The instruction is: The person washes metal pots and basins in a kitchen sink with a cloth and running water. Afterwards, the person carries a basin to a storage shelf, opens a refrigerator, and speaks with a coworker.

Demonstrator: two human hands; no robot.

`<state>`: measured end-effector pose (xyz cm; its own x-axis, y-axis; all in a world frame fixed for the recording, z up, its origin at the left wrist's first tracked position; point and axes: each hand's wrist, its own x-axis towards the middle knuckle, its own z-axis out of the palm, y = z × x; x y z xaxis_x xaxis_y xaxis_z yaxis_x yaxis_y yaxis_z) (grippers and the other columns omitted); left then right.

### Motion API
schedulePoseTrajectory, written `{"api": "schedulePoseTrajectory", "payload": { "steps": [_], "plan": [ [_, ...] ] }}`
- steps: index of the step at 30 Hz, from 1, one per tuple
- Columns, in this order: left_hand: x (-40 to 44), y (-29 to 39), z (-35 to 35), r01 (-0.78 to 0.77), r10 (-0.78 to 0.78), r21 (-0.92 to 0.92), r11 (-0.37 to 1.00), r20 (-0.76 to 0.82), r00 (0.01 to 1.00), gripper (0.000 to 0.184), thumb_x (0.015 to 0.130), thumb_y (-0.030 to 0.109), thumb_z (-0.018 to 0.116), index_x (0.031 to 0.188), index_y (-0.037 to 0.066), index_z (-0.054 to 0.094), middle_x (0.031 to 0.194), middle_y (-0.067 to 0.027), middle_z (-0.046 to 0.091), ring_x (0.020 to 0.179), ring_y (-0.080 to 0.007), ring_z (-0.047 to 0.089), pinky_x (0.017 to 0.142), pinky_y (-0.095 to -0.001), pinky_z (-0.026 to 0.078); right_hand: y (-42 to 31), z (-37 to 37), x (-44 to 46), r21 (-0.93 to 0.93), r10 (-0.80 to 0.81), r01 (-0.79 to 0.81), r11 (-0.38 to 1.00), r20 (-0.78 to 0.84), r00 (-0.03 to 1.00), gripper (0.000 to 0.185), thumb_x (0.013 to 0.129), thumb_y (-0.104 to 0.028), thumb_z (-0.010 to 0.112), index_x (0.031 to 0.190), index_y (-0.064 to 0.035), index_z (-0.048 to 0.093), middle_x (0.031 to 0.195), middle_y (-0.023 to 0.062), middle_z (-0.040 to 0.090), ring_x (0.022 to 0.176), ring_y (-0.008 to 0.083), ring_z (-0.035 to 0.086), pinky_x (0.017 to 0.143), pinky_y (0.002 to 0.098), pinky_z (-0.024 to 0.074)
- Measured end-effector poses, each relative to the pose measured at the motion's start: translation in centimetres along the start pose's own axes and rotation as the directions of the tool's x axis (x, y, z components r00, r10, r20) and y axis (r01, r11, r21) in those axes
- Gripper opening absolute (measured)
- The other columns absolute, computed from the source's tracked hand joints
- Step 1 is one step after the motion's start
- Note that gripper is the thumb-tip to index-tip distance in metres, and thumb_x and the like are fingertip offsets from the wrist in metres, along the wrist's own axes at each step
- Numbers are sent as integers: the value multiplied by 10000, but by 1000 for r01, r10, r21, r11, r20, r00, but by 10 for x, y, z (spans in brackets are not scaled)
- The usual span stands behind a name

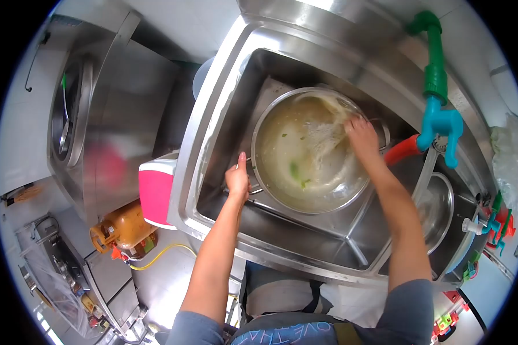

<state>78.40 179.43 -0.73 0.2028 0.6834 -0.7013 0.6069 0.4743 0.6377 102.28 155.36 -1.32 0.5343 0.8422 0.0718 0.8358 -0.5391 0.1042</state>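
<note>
Right fingertips [350,125] blurred, perhaps underwater, green scraps [294,169] indistinct, pot handle [257,190] partly hidden

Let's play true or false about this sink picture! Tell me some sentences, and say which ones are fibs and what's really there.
1. The right hand reaches into the pot. True.
2. The left hand is in the pot too. False: it grips a handle on the pot's side.
3. Green bits are in the cloudy water. True.
4. The tap is yellow all over. False: it is green and blue, with a red piece at one end.
5. A pink and white box is beside the sink. True.
</note>
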Motion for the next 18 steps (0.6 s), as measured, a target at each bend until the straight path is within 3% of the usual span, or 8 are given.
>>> {"api": "schedulePoseTrajectory", "payload": {
  "steps": [3, 4, 6, 7, 12, 15, 17, 18],
  "plan": [
    [-2, 4, -1, 10, -10, 27, 1000, 4, 1000, 482, 777, 467, 550, 566, 50, 429, 395, 11, 319, 290, -103, 287, 286, -261, 242, -35, 0, 54, 171, 340, -315, 934, -149, 928, 208, 750, -132, 475, 946, -63, 459, 937, 119, 495, 920, 262, 493, 689, 342, 446],
    [-2, 3, -2, -17, 16, 37, 999, 15, 1000, 489, 780, 468, 545, 572, 39, 438, 392, 7, 321, 285, -107, 295, 284, -266, 245, -53, -10, 73, 559, 605, -500, 662, -4, 796, 206, 756, -123, 465, 951, -61, 448, 941, 129, 484, 876, 281, 503, 677, 362, 448],
    [-5, 7, -1, -43, 43, 69, 997, 7, 999, 491, 782, 465, 544, 578, 30, 445, 391, 3, 327, 282, -110, 301, 283, -268, 246, -86, -5, 106, 757, 765, -552, 350, 110, 635, 205, 748, -91, 454, 949, -53, 430, 953, 154, 463, 812, 323, 514, 674, 396, 443],
    [-7, 9, -2, -53, 53, 86, 995, 3, 999, 492, 783, 463, 543, 580, 25, 448, 391, 0, 331, 280, -112, 304, 283, -270, 247, -102, 14, 115, 694, 766, -543, 474, -20, 642, 209, 736, -68, 453, 942, -47, 423, 961, 168, 454, 792, 346, 514, 683, 410, 436],
    [-8, 11, 1, -54, 56, 88, 995, -24, 998, 498, 783, 457, 546, 586, 6, 468, 390, -14, 350, 280, -119, 318, 280, -273, 247, -181, 16, 107, 883, 555, -212, 420, -64, 830, 284, 665, 1, 482, 945, -41, 452, 946, 183, 453, 829, 371, 499, 707, 418, 428],
    [-8, 7, 0, -84, 88, 72, 994, -48, 995, 505, 781, 456, 550, 570, 5, 468, 395, -19, 364, 281, -121, 323, 283, -277, 250, -213, 3, 58, 937, 261, -149, 315, 65, 963, 271, 660, 6, 477, 924, -52, 496, 922, 156, 489, 844, 349, 491, 735, 410, 420],
    [-3, 4, 2, -112, 114, 47, 993, -51, 992, 510, 779, 457, 552, 556, 7, 464, 399, -22, 372, 284, -122, 325, 288, -281, 252, -213, 0, 14, 945, 27, -174, 277, 173, 985, 274, 664, 0, 482, 930, -59, 515, 921, 140, 505, 867, 326, 484, 761, 388, 412],
    [2, 0, 2, -121, 122, 31, 992, -44, 992, 513, 778, 458, 553, 551, 8, 462, 402, -22, 375, 287, -122, 326, 292, -282, 254, -208, 6, -6, 939, -72, -115, 325, 146, 987, 278, 667, -12, 483, 937, -69, 517, 925, 126, 508, 876, 316, 483, 765, 384, 408]
  ]
}}
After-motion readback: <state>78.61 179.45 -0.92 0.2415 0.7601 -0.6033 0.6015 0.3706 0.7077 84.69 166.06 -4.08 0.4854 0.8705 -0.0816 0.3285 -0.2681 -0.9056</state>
